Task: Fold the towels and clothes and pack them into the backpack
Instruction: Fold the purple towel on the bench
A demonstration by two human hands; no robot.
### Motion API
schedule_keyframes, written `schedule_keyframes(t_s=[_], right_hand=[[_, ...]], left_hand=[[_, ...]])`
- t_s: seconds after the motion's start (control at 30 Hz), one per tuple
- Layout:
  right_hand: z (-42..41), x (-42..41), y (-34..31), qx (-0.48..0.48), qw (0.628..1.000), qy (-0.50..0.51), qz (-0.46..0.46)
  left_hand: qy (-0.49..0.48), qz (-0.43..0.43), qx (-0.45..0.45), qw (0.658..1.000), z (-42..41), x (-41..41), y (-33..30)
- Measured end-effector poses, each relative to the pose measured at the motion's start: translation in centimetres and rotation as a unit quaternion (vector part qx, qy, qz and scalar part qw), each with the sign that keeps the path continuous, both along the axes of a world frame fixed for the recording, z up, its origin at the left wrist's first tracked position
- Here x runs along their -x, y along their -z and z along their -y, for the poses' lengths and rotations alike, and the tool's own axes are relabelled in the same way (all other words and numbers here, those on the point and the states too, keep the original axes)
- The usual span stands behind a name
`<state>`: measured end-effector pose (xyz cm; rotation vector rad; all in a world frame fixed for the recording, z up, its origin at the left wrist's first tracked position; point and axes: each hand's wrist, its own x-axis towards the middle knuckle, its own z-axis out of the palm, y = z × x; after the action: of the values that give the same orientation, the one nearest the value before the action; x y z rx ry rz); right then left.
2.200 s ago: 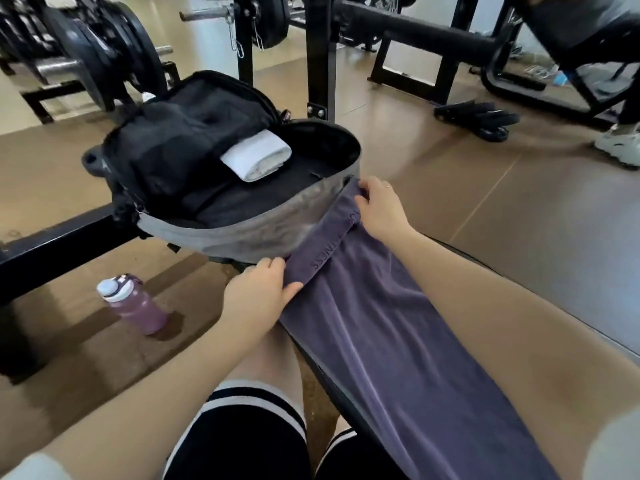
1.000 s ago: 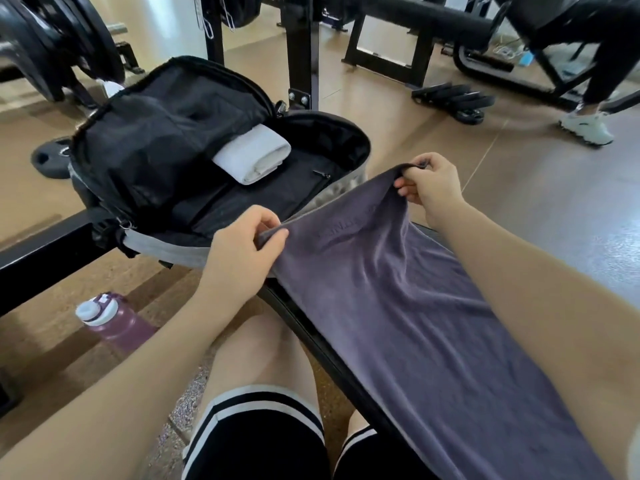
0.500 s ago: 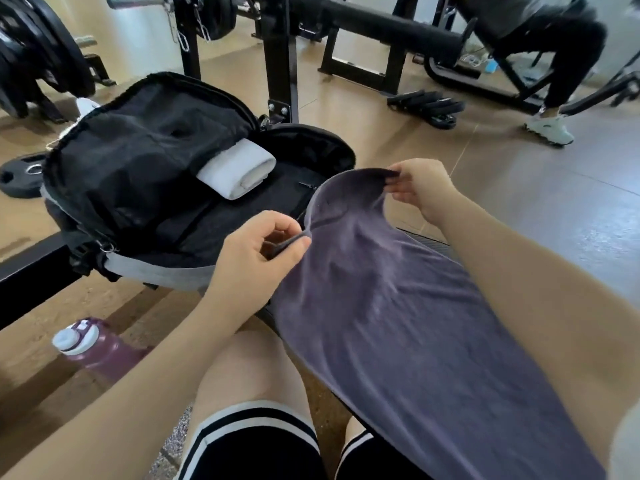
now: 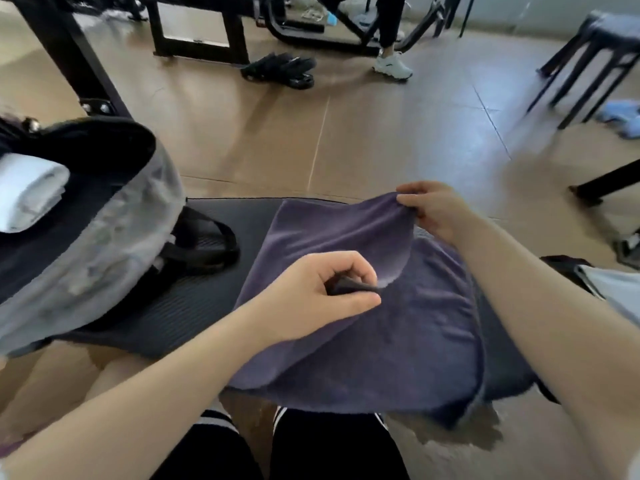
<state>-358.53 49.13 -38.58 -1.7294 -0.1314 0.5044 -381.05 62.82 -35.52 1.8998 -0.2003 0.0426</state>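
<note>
Both hands, left point(image 4: 322, 289) and right point(image 4: 436, 213), each pinch a corner of the purple towel point(image 4: 398, 334), now doubled over on the bench point(image 4: 214, 289), 1 fold nearly made beside the backpack point(image 4: 114, 237).

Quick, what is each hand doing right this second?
Left hand: closed, pinching a corner of the purple towel.
Right hand: closed, pinching the towel's other corner, lifted over the bench.
</note>
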Motion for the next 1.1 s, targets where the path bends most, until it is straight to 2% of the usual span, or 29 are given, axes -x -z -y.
schedule_keyframes(t_s=[0.17,0.27,0.37,0.5,0.53,0.6,0.7,0.8,0.9,0.97,1.1], right_hand=[[5.8,-0.4,0.7,-0.053,0.997,0.042,-0.038],[8.5,-0.5,1.4,-0.039,0.997,0.050,-0.043],[10.8,-0.5,2.8,0.048,0.996,0.075,0.014],[11.7,-0.6,5.5,0.234,0.962,0.063,0.123],[11.6,-0.7,6.0,0.262,0.953,0.059,0.138],[11.3,-1.1,6.5,0.307,0.934,0.053,0.173],[10.8,-1.7,6.6,0.353,0.909,0.035,0.217],[10.2,-2.5,6.5,0.372,0.897,0.010,0.238],[9.8,-3.5,6.3,0.378,0.893,-0.027,0.243],[9.5,-4.3,6.0,0.384,0.887,-0.063,0.248],[8.6,-6.6,4.7,0.356,0.895,-0.117,0.241]], left_hand=[[0.093,0.017,0.003,0.995,5.5,-1.9,-0.6],[0.147,0.013,0.018,0.989,7.5,-2.6,-0.5],[0.187,-0.017,-0.008,0.982,9.1,-3.4,0.7],[0.224,-0.103,-0.105,0.963,9.9,-5.1,3.3],[0.201,-0.095,-0.137,0.965,9.4,-5.8,4.0],[0.113,-0.025,-0.201,0.973,7.6,-7.8,5.3],[-0.032,0.034,-0.300,0.953,2.7,-11.7,7.4],[-0.139,0.007,-0.427,0.894,-2.4,-14.6,9.0],[-0.169,-0.053,-0.534,0.827,-5.7,-15.7,9.7],[-0.187,-0.064,-0.529,0.825,-6.9,-15.9,9.8],[-0.245,-0.030,-0.419,0.874,-8.5,-15.8,9.3]])
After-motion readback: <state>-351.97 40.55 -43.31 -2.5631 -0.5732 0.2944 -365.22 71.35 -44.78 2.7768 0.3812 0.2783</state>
